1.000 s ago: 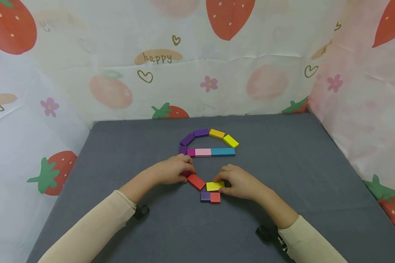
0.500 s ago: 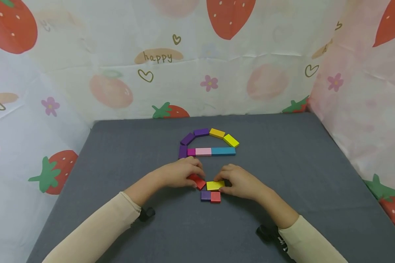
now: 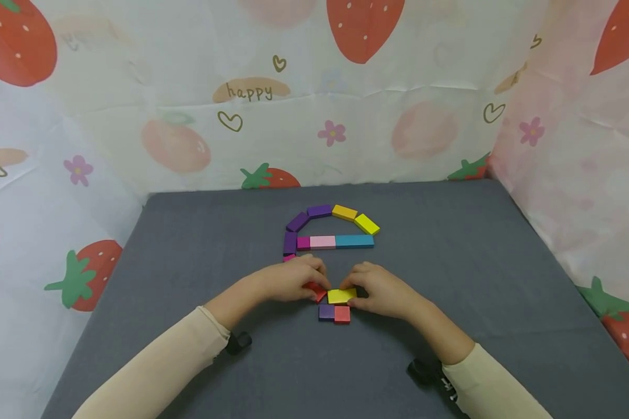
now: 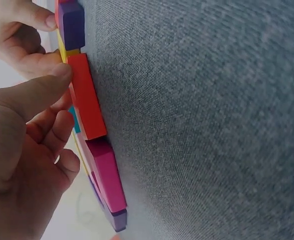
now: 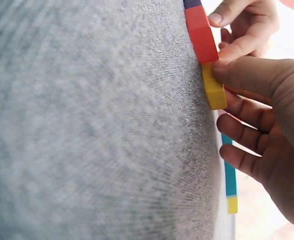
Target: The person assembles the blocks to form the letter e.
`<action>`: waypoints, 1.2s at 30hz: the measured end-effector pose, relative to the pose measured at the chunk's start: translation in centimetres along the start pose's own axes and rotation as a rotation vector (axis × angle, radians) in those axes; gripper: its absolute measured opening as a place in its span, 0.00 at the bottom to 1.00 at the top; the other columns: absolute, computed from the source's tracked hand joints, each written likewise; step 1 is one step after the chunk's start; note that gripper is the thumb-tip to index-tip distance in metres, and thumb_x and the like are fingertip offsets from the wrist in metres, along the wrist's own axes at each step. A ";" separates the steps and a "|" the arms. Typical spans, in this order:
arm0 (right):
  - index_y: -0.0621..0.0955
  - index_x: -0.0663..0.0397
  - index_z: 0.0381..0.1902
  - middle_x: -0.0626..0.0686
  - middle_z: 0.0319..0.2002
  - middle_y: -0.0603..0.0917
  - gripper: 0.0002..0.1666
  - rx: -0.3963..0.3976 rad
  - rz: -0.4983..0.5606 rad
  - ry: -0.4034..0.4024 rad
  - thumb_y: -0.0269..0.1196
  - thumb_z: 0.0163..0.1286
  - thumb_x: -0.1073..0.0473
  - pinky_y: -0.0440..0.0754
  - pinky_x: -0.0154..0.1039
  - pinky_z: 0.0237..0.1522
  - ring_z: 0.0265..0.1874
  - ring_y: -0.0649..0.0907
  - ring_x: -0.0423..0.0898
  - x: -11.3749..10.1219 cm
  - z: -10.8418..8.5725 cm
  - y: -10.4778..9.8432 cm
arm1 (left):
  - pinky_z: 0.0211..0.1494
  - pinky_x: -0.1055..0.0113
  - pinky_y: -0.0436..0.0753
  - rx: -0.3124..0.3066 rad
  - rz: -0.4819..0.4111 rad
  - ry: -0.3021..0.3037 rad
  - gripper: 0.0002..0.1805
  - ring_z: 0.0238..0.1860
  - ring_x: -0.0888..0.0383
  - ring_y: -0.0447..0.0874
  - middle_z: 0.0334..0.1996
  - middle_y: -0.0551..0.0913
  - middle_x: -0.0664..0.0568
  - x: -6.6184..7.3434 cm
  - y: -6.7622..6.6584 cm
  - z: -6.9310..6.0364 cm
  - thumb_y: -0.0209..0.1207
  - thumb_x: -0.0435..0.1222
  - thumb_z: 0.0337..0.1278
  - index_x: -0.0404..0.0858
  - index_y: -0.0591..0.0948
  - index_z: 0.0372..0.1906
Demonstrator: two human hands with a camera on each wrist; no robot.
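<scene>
In the head view, my left hand (image 3: 296,278) pinches a long red block (image 4: 86,97), its thumb on the near face in the left wrist view. To the right, my right hand (image 3: 374,289) grips a yellow block (image 3: 342,297) between thumb and finger; the right wrist view shows the thumb on its side. These two blocks lie end to end at an angle. Just in front of them sit a small purple block (image 3: 326,313) and a small red block (image 3: 342,315), side by side. A magenta block (image 4: 108,175), mostly behind my left hand in the head view, adjoins the long red one.
Farther back, purple blocks (image 3: 320,211), an orange-yellow block (image 3: 345,212) and a yellow block (image 3: 367,224) form an arc. A straight row of magenta, pink (image 3: 322,242) and blue (image 3: 354,241) blocks runs beneath it. Grey cloth (image 3: 477,262) covers the table, with strawberry-print curtains behind.
My left hand has shifted right, from the magenta block onto the long red block, whose visible part has tilted slightly. The magenta block's far end has come into view. The right hand stays put.
</scene>
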State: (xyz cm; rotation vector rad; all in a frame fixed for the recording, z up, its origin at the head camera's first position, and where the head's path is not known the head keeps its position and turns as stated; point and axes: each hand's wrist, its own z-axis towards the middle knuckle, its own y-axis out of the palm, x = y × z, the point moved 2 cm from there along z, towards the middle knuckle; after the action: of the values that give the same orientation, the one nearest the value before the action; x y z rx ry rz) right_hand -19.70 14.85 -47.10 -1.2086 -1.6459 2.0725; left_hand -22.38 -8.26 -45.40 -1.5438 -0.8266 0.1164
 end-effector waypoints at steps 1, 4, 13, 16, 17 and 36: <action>0.87 0.45 0.51 0.43 0.46 0.84 0.16 -0.001 0.002 0.001 0.73 0.67 0.52 0.80 0.44 0.55 0.48 0.79 0.41 0.0 0.0 0.0 | 0.60 0.65 0.77 -0.001 -0.001 0.005 0.16 0.53 0.60 0.71 0.51 0.77 0.56 0.0 0.0 0.0 0.65 0.40 0.68 0.51 0.86 0.58; 0.87 0.45 0.51 0.43 0.46 0.84 0.16 0.002 0.001 0.006 0.72 0.67 0.52 0.80 0.44 0.55 0.47 0.78 0.41 0.0 0.0 0.1 | 0.58 0.66 0.77 -0.003 -0.005 0.018 0.16 0.52 0.60 0.71 0.50 0.77 0.56 0.1 0.1 0.0 0.65 0.39 0.69 0.51 0.86 0.59; 0.87 0.46 0.51 0.45 0.45 0.83 0.15 0.109 -0.020 -0.009 0.73 0.66 0.54 0.80 0.44 0.52 0.47 0.78 0.43 -0.8 -0.7 0.1 | 0.56 0.68 0.76 0.004 0.015 0.047 0.18 0.51 0.61 0.70 0.50 0.77 0.57 0.2 0.4 -0.2 0.64 0.40 0.69 0.52 0.85 0.61; 0.88 0.46 0.49 0.45 0.44 0.83 0.15 0.152 -0.024 -0.017 0.73 0.66 0.54 0.80 0.43 0.50 0.45 0.78 0.42 -1.6 -0.9 0.1 | 0.56 0.68 0.76 0.006 0.010 0.046 0.18 0.51 0.61 0.70 0.50 0.77 0.57 0.2 0.4 -0.2 0.64 0.40 0.69 0.52 0.85 0.62; 0.88 0.46 0.49 0.44 0.43 0.83 0.14 0.158 -0.022 -0.017 0.74 0.65 0.54 0.80 0.42 0.49 0.44 0.77 0.41 -1.9 -0.9 0.1 | 0.56 0.67 0.77 0.009 0.004 0.047 0.18 0.51 0.61 0.70 0.50 0.77 0.56 0.2 0.4 -0.3 0.64 0.39 0.69 0.51 0.85 0.62; 0.90 0.41 0.49 0.42 0.36 0.80 0.19 0.142 -0.088 -0.019 0.76 0.61 0.45 0.69 0.40 0.43 0.36 0.70 0.39 -4.5 -0.4 2.4 | 0.55 0.67 0.77 0.040 -0.065 0.063 0.17 0.51 0.61 0.70 0.50 0.78 0.57 -0.3 0.6 -0.6 0.63 0.38 0.70 0.51 0.86 0.61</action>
State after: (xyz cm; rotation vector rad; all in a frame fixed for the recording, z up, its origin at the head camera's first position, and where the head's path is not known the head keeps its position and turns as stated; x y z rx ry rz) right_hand -15.78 11.49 -47.23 -1.0550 -1.5029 2.1124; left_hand -22.03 -8.85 -45.97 -1.4748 -0.8187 0.0361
